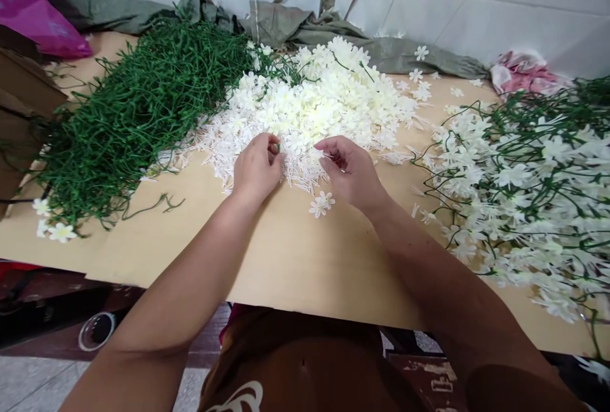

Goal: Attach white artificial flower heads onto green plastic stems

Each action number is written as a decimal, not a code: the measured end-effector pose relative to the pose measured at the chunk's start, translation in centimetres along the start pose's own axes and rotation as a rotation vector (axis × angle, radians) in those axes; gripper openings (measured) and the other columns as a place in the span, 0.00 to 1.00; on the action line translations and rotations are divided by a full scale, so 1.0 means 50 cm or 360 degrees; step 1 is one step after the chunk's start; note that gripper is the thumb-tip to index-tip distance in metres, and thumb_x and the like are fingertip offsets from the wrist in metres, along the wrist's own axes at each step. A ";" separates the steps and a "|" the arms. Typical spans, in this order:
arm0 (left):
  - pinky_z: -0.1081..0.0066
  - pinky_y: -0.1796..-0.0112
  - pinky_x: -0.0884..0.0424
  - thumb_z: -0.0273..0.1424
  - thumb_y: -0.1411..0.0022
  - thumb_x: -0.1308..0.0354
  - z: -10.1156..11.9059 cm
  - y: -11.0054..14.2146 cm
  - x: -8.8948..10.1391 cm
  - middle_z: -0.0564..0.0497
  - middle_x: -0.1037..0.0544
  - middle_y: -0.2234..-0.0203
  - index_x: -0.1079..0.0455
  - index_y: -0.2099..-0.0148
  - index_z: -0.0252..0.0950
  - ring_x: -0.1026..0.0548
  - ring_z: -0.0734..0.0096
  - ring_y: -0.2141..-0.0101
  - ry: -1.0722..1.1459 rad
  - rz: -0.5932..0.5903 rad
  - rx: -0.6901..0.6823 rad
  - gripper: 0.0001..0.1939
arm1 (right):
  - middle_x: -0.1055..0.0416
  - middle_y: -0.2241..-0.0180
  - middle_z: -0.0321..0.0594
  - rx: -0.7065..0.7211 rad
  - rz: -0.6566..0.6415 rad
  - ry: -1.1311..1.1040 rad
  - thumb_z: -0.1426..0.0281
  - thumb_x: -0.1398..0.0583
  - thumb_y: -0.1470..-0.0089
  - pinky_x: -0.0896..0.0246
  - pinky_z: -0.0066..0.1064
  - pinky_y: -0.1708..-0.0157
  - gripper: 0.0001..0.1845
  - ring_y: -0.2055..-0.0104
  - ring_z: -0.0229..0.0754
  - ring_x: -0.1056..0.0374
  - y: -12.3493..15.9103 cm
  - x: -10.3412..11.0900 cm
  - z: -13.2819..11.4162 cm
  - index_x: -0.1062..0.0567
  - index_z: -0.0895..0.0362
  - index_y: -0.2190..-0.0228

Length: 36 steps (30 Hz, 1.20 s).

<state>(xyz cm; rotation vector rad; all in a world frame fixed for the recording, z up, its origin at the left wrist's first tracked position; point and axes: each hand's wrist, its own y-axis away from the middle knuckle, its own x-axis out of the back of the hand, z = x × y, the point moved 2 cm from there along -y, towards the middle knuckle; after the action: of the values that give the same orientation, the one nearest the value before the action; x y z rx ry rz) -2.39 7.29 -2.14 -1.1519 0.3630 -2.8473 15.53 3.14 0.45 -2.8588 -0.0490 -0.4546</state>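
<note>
My left hand [257,169] is closed at the near edge of the flower pile, fingers curled inward. A speck of green at its fingertips looks like part of a green plastic stem [279,147]; the rest is hidden by the fingers. My right hand [351,171] hovers a little to the right, its thumb and forefinger apart with nothing visible between them. Beyond both hands lies a heap of white artificial flowers [328,100], with thin white stalks [305,170] toward me. Two loose blossoms [321,204] rest just below my right hand.
Green stems [143,113] form a big pile at left. Flowers joined to green stems [534,189] are heaped at right. Grey-green cloth [381,53] runs along the tiled wall. A pink bag [38,8] and crumpled pink-white plastic [527,72] sit at the back of the brown tabletop [305,259].
</note>
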 end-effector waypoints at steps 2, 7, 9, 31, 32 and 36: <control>0.67 0.67 0.35 0.26 0.46 0.43 -0.005 -0.003 0.001 0.52 0.26 0.70 0.30 0.56 0.37 0.32 0.71 0.73 0.0071 0.0064 0.0011 0.13 | 0.40 0.76 0.31 -0.0077 -0.0005 -0.0074 0.78 0.45 0.49 0.48 0.28 0.75 0.09 0.75 0.32 0.45 -0.001 0.007 0.001 0.29 0.56 0.66; 0.66 0.62 0.31 0.27 0.40 0.45 -0.011 -0.010 0.028 0.51 0.25 0.69 0.28 0.54 0.37 0.28 0.71 0.68 0.0297 0.0411 -0.0178 0.12 | 0.40 0.78 0.30 -0.0154 0.0049 -0.0197 0.76 0.43 0.49 0.52 0.28 0.77 0.06 0.77 0.31 0.48 -0.007 0.034 0.007 0.28 0.56 0.67; 0.68 0.62 0.30 0.28 0.37 0.46 -0.010 -0.009 0.046 0.52 0.24 0.69 0.28 0.54 0.40 0.27 0.73 0.67 0.0436 0.0504 -0.0268 0.10 | 0.40 0.78 0.30 -0.0176 0.0032 -0.0235 0.73 0.41 0.49 0.51 0.28 0.77 0.03 0.77 0.30 0.48 -0.008 0.041 0.012 0.28 0.56 0.68; 0.75 0.80 0.52 0.33 0.46 0.35 0.081 0.062 0.009 0.61 0.44 0.84 0.27 0.60 0.34 0.48 0.83 0.83 0.1072 -0.0316 0.0035 0.12 | 0.36 0.78 0.31 -0.0166 -0.0110 -0.0369 0.71 0.35 0.57 0.46 0.27 0.75 0.08 0.76 0.30 0.42 -0.011 0.036 0.023 0.30 0.58 0.74; 0.76 0.80 0.50 0.33 0.46 0.36 0.084 0.067 -0.004 0.61 0.43 0.84 0.28 0.59 0.34 0.47 0.83 0.83 0.1096 -0.0413 0.0084 0.12 | 0.36 0.77 0.31 -0.0150 -0.0132 -0.0358 0.71 0.35 0.57 0.46 0.27 0.75 0.08 0.76 0.30 0.42 -0.011 0.034 0.022 0.30 0.58 0.74; 0.77 0.77 0.44 0.32 0.46 0.38 0.086 0.072 -0.029 0.58 0.37 0.81 0.29 0.59 0.34 0.41 0.81 0.80 0.1093 -0.0478 0.0130 0.12 | 0.37 0.78 0.30 -0.0061 -0.0224 -0.0259 0.70 0.38 0.54 0.45 0.27 0.76 0.06 0.76 0.30 0.43 -0.009 0.026 0.021 0.30 0.58 0.74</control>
<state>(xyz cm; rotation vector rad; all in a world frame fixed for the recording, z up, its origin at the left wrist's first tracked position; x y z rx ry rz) 1.49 3.14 -0.97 -0.1857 0.0898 -3.4099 17.03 3.83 -0.03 -2.9353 -0.2749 -0.2503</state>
